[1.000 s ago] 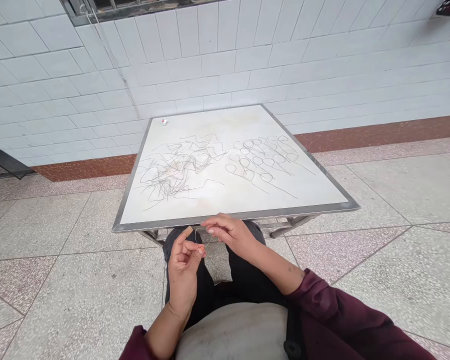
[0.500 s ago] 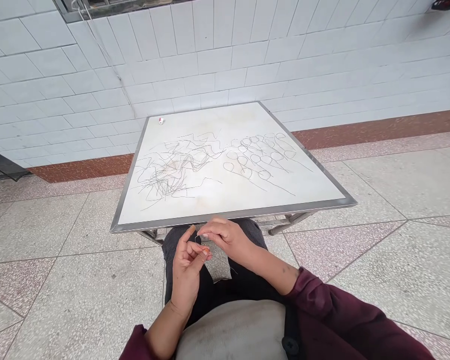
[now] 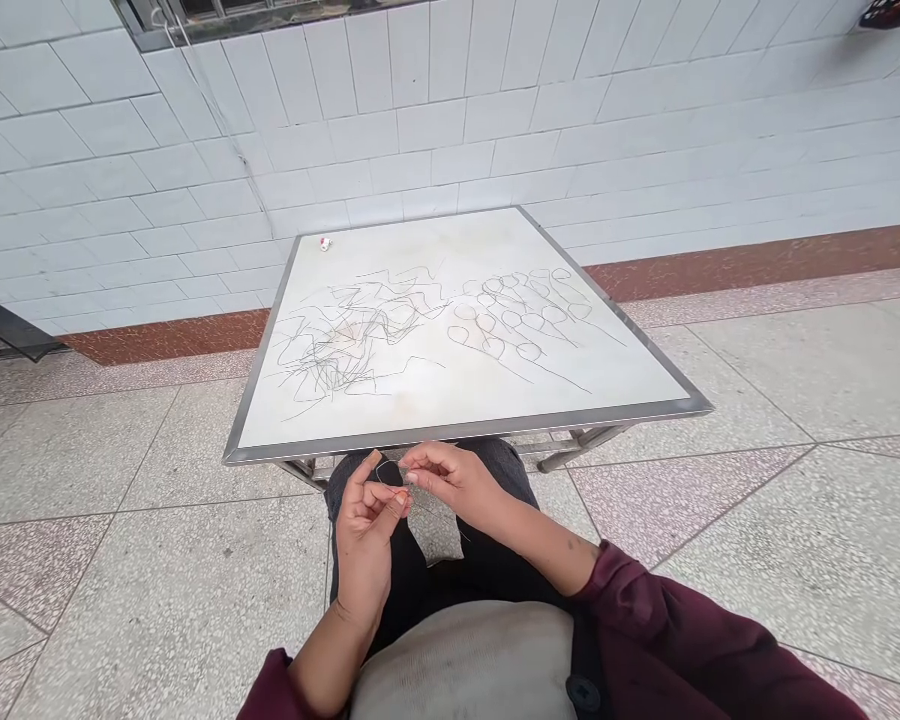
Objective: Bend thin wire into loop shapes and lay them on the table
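Note:
Over my lap, near the table's front edge, my left hand [image 3: 371, 525] pinches a thin wire [image 3: 385, 464] between thumb and fingers. My right hand [image 3: 450, 480] is closed at the fingertips on the same wire, just right of my left hand. The wire curves into a loop between the hands, and a thin end trails down to the right. On the white table [image 3: 420, 413] lies a tangle of bent wires [image 3: 337, 350] at the left. Several wires with round looped ends [image 3: 529, 351] are spread at the right.
A small red and white object [image 3: 325, 243] sits at the table's back left corner. Behind the table stands a white tiled wall [image 3: 435, 130]. The table's metal edge is just beyond my hands, with my knees under it.
My left hand has shifted slightly left and down. The wire between my hands now shows a wider, rounder curve. My right hand has stayed nearly in place, with its fingertips lower.

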A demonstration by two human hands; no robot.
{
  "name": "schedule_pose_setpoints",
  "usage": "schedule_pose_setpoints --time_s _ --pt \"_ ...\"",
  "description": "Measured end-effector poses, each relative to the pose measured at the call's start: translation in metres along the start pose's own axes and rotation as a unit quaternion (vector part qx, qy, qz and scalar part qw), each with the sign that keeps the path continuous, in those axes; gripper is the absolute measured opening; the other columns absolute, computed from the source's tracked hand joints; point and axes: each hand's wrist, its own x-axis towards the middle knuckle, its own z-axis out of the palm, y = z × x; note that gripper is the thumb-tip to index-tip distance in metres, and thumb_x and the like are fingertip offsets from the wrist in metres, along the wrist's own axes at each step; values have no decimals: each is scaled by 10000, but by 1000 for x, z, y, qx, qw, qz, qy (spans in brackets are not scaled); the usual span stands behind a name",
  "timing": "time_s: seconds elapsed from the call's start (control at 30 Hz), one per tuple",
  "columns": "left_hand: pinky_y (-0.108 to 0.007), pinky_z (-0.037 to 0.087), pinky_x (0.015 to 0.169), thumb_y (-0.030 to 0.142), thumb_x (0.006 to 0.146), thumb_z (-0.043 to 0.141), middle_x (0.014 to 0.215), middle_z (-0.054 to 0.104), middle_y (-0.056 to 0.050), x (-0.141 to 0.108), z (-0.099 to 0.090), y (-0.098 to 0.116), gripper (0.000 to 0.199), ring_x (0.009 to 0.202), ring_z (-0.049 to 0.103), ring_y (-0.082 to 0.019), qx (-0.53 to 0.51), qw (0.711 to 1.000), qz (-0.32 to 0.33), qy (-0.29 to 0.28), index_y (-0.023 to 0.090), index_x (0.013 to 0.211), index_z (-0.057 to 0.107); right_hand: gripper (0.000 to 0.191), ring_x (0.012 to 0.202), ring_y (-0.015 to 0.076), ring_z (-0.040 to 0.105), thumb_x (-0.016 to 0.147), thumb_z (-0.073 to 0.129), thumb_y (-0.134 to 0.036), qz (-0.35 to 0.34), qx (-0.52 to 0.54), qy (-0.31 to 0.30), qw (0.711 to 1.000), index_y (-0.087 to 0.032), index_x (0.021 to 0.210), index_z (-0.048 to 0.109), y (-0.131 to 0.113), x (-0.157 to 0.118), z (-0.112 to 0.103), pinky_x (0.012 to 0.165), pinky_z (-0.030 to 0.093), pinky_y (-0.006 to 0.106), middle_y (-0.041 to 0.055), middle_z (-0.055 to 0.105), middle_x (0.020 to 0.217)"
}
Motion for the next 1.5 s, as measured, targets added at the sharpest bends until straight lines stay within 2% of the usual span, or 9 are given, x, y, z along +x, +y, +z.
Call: schedule_pose_setpoints --time_s 0.27,0.43,0.53,0.63,0.73,0.9,1.03,1.4,1.5 --pt "-275 456 764 228 775 683 698 596 32 -1 1 -5 515 701 565 -126 -1 1000 4 -10 224 1263 517 140 825 152 602 882 541 -269 -57 -61 27 996 -225 933 663 5 0 6 753 480 296 32 668 888" --pt "-288 446 806 213 791 666 681 599 43 -1 1 -9 490 690 564 -113 -3 1000 6 -15 220 1258 518 162 754 139 589 844 575 -337 31 73 35 996 -199 895 643 15 2 12 696 492 279 19 637 836" --pt "-282 464 773 216 795 662 680 592 44 0 0 -9 487 693 566 -112 -3 1000 2 -5 213 1259 513 187 711 127 567 854 551 -350 67 98 14 993 -187 909 626 18 3 12 669 487 272 7 614 795" --pt "-264 489 701 234 780 681 719 598 33 3 -2 -7 529 722 577 -121 -5 999 -18 29 213 1275 495 195 729 127 563 876 531 -323 63 35 -8 997 -191 996 610 18 -1 12 653 480 261 17 606 843" --pt "-252 504 690 236 749 715 742 614 28 8 -4 -6 588 738 602 -118 -18 997 -26 69 217 1288 479 175 738 136 562 836 606 -237 12 -75 -16 997 -207 1007 595 16 -6 14 663 472 261 7 605 821" --pt "-231 519 656 219 685 766 746 639 20 18 -2 -8 596 735 639 -121 -70 992 -53 94 209 1230 524 151 853 190 547 852 576 -146 -114 -266 -5 957 -203 991 592 19 -8 12 776 466 325 42 631 878" --pt "-225 526 631 172 640 790 744 651 15 28 7 -11 558 706 649 -121 -80 989 -77 99 211 1151 569 145 841 195 538 892 510 -153 -153 -307 3 939 -206 987 606 23 -7 3 767 468 330 49 639 897" --pt "-331 509 756 255 722 735 957 679 -73 52 73 -11 516 890 651 -195 -32 995 -52 -80 223 1204 554 125 742 158 571 854 555 -192 -32 -211 185 959 -224 906 663 31 -12 -54 681 464 285 18 633 805" --pt "-332 505 742 258 704 749 991 682 -85 48 74 -12 524 887 649 -204 -5 993 -65 -96 238 1196 572 121 716 152 582 844 564 -264 -1 -165 224 960 -208 888 662 39 -11 -74 660 470 282 20 646 818"
